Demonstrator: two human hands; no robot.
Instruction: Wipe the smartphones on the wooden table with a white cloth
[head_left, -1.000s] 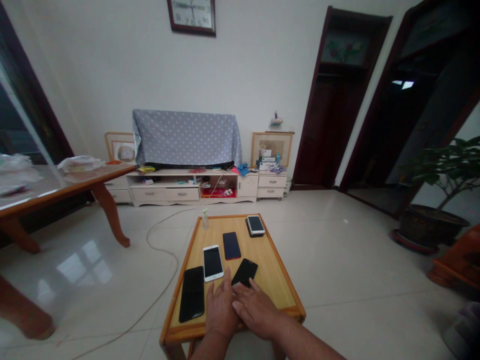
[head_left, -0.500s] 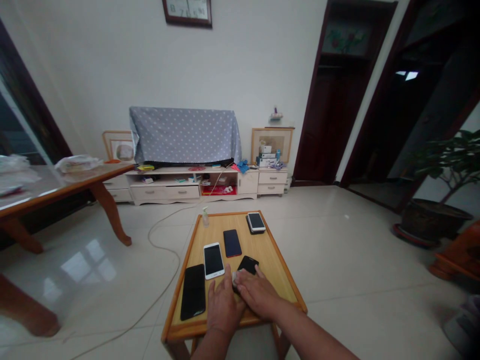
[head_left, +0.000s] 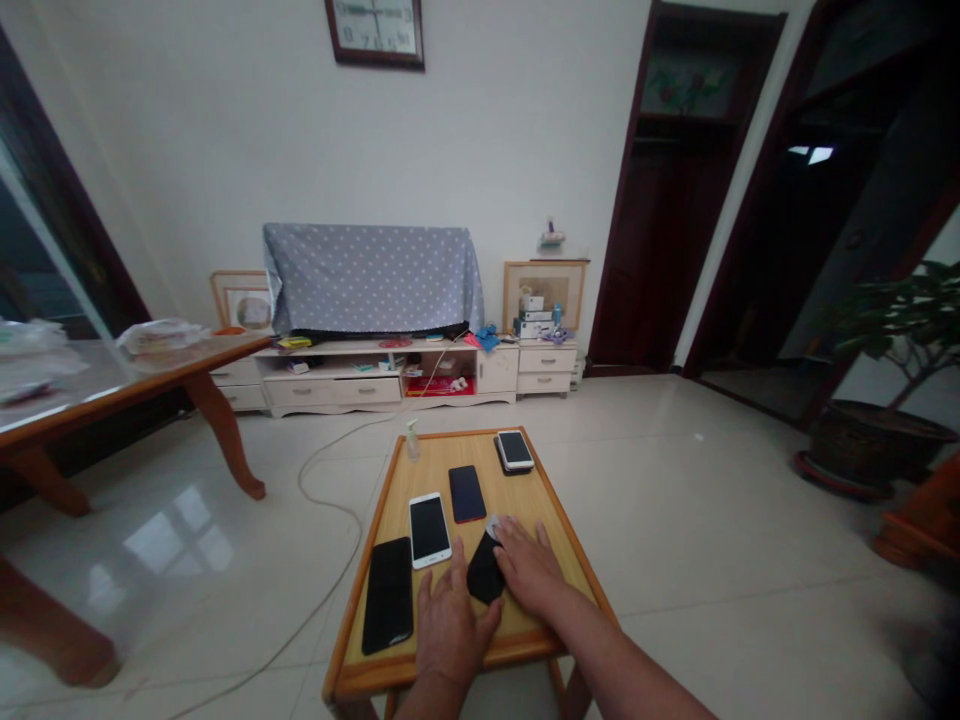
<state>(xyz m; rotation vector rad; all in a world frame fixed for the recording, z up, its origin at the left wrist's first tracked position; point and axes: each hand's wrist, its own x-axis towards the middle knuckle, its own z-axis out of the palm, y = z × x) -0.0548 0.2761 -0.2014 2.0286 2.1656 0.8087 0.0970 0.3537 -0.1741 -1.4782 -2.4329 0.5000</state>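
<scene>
R hand (head_left: 529,567) hides part of blk phone (head_left: 485,573) on table (head_left: 474,449); white cloth (head_left: 493,526) at fingertips mostly covered, can't tell if pinched. L hand (head_left: 448,618) spread, thumb by phone's btm corner.

between the left hand (head_left: 448,625) and the right hand (head_left: 529,562), the middle phone (head_left: 484,572) is black; the wad (head_left: 493,526) against the right hand is whitish. just left of the left hand, the large phone (head_left: 388,595) is black; ahead of that hand, the white phone (head_left: 430,532) has a black screen (head_left: 430,526). beyond both hands, the dark blue phone (head_left: 467,493) has a red lower edge (head_left: 471,521). the tabletop (head_left: 547,530) beneath them is yellow-tan, rimmed orange-brown. well past them, the draped cloth (head_left: 375,280) is grey-blue with white dots.
</scene>
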